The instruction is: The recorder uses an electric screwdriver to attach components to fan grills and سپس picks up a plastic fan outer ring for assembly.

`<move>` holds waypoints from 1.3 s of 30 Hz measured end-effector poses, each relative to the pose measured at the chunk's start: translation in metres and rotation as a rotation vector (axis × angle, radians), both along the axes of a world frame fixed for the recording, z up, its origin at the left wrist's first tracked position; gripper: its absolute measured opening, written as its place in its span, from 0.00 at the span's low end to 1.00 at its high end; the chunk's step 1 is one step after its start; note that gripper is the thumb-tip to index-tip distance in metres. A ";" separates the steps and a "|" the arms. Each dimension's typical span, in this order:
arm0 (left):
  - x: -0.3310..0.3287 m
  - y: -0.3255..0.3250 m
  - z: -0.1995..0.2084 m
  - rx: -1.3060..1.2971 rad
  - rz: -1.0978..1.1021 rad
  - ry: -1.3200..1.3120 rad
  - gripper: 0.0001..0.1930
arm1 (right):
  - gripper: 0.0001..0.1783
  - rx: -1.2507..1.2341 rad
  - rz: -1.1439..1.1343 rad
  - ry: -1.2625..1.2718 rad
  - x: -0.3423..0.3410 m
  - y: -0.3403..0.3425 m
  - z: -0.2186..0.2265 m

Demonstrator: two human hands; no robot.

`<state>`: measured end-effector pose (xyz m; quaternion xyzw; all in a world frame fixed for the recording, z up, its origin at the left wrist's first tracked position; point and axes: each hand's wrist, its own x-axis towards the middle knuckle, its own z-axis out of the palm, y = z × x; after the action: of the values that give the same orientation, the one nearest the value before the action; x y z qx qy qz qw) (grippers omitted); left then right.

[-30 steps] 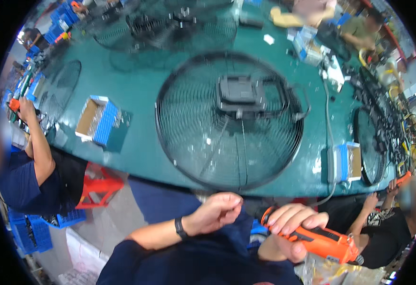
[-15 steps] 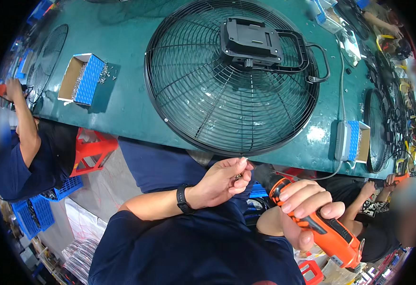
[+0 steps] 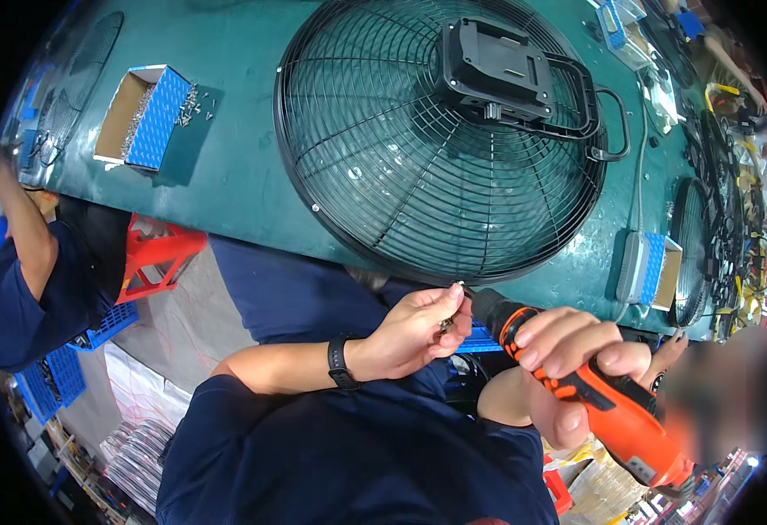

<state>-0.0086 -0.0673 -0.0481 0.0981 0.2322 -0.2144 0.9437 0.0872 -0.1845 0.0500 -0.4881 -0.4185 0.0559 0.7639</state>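
My left hand (image 3: 414, 332) is closed in a pinch, with a small silver screw (image 3: 460, 283) at the thumb tip and more metal bits showing between the curled fingers. My right hand (image 3: 572, 367) is wrapped round an orange and black power screwdriver (image 3: 633, 437). The tool's dark front end points left and reaches close to my left fingertips; whether its bit touches the screw I cannot tell. Just beyond both hands, a large round black fan guard (image 3: 489, 175) lies on the green table (image 3: 226, 175). A black housing (image 3: 502, 74) and a carrying handle (image 3: 615, 131) are on it.
A blue and white open box (image 3: 160, 118) of screws stands left on the table, loose screws (image 3: 191, 107) beside it. Another screw box (image 3: 655, 267) is at the right, by a grey power strip (image 3: 633, 267). People work on both sides; a red stool (image 3: 160, 254) stands at left.
The screwdriver's front end has come nearer to my left fingertips. The view has shifted, so the fan guard appears farther right. My left hand keeps its pinch.
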 end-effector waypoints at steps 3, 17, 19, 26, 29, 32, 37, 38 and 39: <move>0.000 0.000 -0.004 -0.034 0.006 -0.023 0.16 | 0.27 -0.061 0.039 0.048 0.006 0.008 0.006; -0.013 0.025 -0.010 -0.054 0.027 0.035 0.08 | 0.21 -0.200 0.303 0.057 0.030 0.040 0.010; -0.012 0.029 -0.011 -0.049 -0.014 0.059 0.07 | 0.21 -0.223 0.342 0.039 0.029 0.039 0.011; -0.015 0.032 -0.013 -0.047 -0.074 0.035 0.08 | 0.22 -0.246 0.306 -0.070 0.025 0.041 0.008; -0.014 0.038 -0.011 0.004 -0.075 0.006 0.08 | 0.25 -0.234 0.270 -0.068 0.017 0.041 0.007; -0.018 0.046 -0.007 0.032 -0.051 -0.017 0.09 | 0.25 -0.171 0.069 -0.027 0.003 0.037 0.005; -0.033 0.067 -0.010 0.080 0.026 -0.107 0.10 | 0.23 0.019 -0.166 0.229 0.004 0.034 0.001; -0.036 0.072 -0.011 0.069 0.007 -0.120 0.10 | 0.22 0.043 -0.124 0.301 0.014 0.026 0.003; -0.038 0.076 -0.012 0.059 -0.012 -0.134 0.10 | 0.20 0.060 -0.071 0.290 0.031 0.016 0.000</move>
<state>-0.0470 0.0088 -0.0596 0.1416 0.1740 -0.2058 0.9525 0.1181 -0.1680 0.0505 -0.4663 -0.2877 0.0864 0.8321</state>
